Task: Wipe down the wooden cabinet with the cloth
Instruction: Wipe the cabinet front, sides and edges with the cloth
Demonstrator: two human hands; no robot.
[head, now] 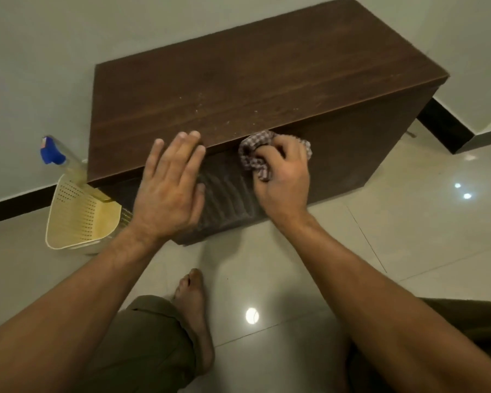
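Floor: glossy pale tiles (pixel 408 222), pale wall behind.
Wooden cabinet (pixel 238 89): dark grained box, long axis left-right, dust specks on top.
Cloth (pixel 253 157): checked, bunched, pressed on the cabinet's front just under the top edge.
Right hand (pixel 284 177): grip closed around the cloth; the unwiped front runs to its right.
Left hand (pixel 170 182): grip open, flat, fingers over the cabinet's top edge.
Left of cabinet: perforated cream basket (pixel 77 214), blue-capped spray bottle (pixel 54 154).

Pretty dim, warm indoor light here, kinda yellowish overall. Ceiling lamps bounce off the glossy floor tiles (pixel 408 222) as small white glare spots, one near the bare foot (pixel 194 313) and two more to its upper right. The whole frame is soft and a bit compressed-looking. Wide-angle bend shows at the edges, forearms stretching big toward the bottom corners.
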